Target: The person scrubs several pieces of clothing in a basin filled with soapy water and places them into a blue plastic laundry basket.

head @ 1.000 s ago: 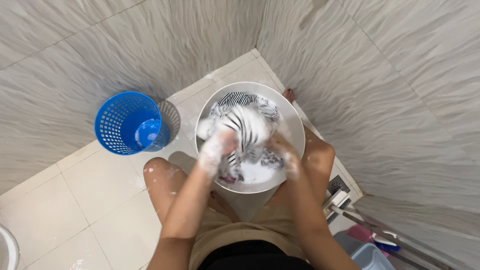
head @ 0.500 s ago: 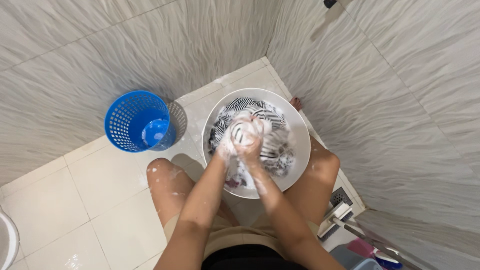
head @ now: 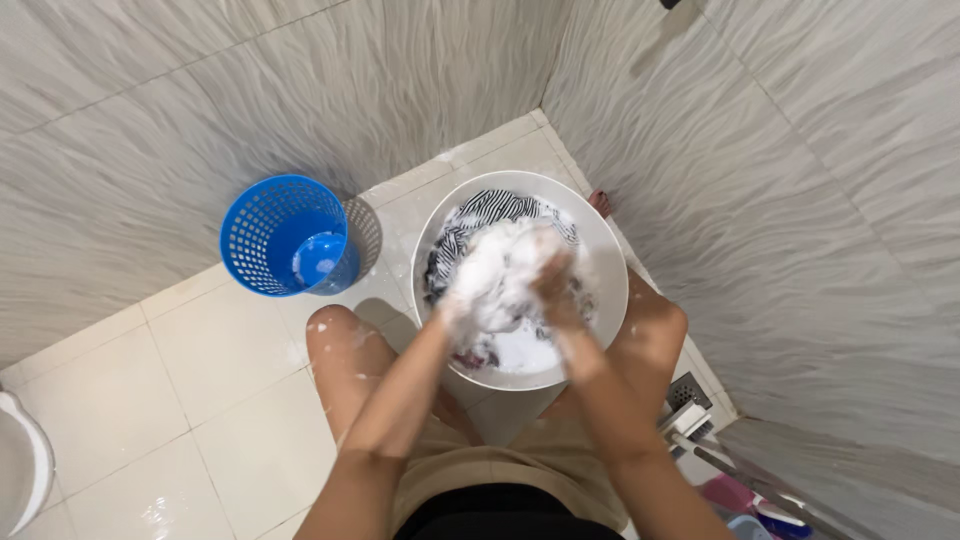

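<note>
A white round basin [head: 610, 260] stands on the tiled floor in the corner, between my knees. It holds soapy water and a black-and-white striped cloth [head: 480, 215]. My left hand [head: 470, 295] and my right hand [head: 553, 290] are pressed together over the basin, both gripping a bunched, foam-covered part of the cloth [head: 505, 270]. Foam covers my fingers and hides how they sit on the cloth.
A blue perforated plastic basket [head: 270, 235] stands on the floor left of the basin, by the wall. Grey tiled walls meet behind the basin. A floor drain [head: 688, 392] and some pink and blue items [head: 745, 500] lie at lower right. A white rim [head: 25, 465] shows at far left.
My hands were apart in the basin, then came together and lifted a foamy bunch of the cloth. The view has shifted slightly.
</note>
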